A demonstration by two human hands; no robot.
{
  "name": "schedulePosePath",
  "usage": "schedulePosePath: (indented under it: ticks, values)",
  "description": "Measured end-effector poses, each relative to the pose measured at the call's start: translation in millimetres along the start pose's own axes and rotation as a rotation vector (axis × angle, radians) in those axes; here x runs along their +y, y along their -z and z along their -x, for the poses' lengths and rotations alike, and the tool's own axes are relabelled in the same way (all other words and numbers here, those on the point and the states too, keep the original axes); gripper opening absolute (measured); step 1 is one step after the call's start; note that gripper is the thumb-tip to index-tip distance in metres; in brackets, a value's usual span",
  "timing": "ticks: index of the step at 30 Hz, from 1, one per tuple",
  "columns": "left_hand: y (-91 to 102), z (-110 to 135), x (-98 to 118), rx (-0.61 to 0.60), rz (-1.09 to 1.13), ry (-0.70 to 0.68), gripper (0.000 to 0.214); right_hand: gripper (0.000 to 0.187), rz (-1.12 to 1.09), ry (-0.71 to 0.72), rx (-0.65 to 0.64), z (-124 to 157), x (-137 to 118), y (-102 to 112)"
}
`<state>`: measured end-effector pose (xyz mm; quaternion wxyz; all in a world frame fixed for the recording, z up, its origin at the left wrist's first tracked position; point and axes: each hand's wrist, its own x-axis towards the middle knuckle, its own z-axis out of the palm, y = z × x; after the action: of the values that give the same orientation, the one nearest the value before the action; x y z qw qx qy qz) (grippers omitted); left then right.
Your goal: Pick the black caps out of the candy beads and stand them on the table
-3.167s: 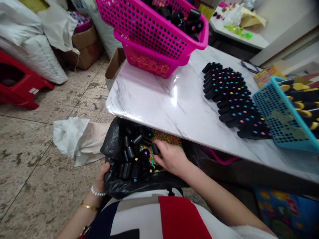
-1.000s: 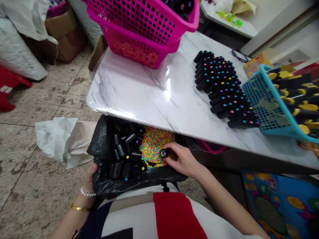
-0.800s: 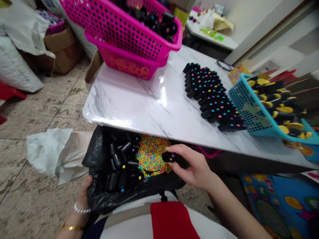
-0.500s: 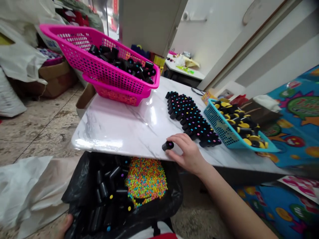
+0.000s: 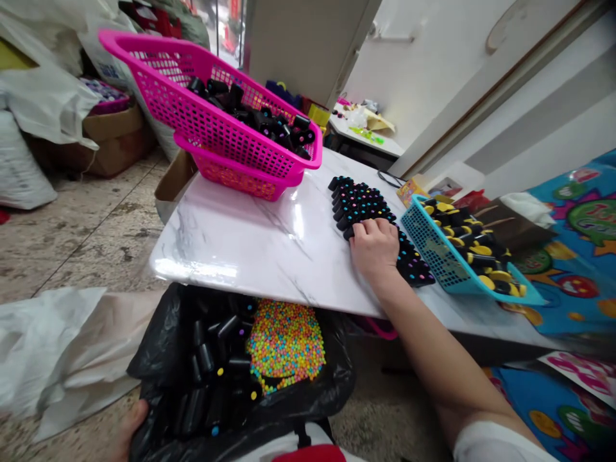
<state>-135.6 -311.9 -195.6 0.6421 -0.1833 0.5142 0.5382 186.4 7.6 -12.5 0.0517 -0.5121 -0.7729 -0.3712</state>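
My right hand (image 5: 376, 249) reaches over the rows of small black plastic tubes (image 5: 362, 197) with coloured dots on their ends. Its fingers curl down onto the block's near part; what they hold, if anything, is hidden beneath them. Low on the left, my left hand (image 5: 133, 420) shows only partly, its thumb against the edge of a black plastic bag (image 5: 161, 333). The other fingers are hidden. Inside the bag lie loose black tubes (image 5: 206, 357) and a heap of tiny multicoloured balls (image 5: 287, 343).
On the white marbled table (image 5: 226, 240), a pink basket (image 5: 212, 122) of black tubes rests on another pink basket (image 5: 240, 178). A blue basket (image 5: 433, 253) of black-and-yellow pieces stands on the right. Pale plastic sheeting (image 5: 91, 353) covers the floor at left.
My right hand, which held a black tube near the table's front edge, has moved away and right onto the rows. My left hand stays by the bag. The view has shifted slightly.
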Motion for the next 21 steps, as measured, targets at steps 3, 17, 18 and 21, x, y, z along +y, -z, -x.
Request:
schedulePosePath:
  ticks: [3,17,18,21]
  values:
    - [0.6,-5.0,3.4,0.047,0.008,-0.062,0.03,0.019,0.005,-0.046,-0.026,1.1,3.0,-4.7]
    - [16.5,-16.9,-3.4,-0.398,0.066,0.008,0.05,0.017,-1.07,0.651,-0.183,112.1,-131.7,100.6]
    - [16.5,-16.9,-3.6,-0.374,0.073,-0.006,0.05,0.019,-1.054,0.654,-0.253,118.4,-147.7,97.3]
    - [16.6,-16.2,-2.0,-0.354,0.095,-0.026,0.047,0.018,-0.995,0.636,-0.458,121.7,-179.2,85.0]
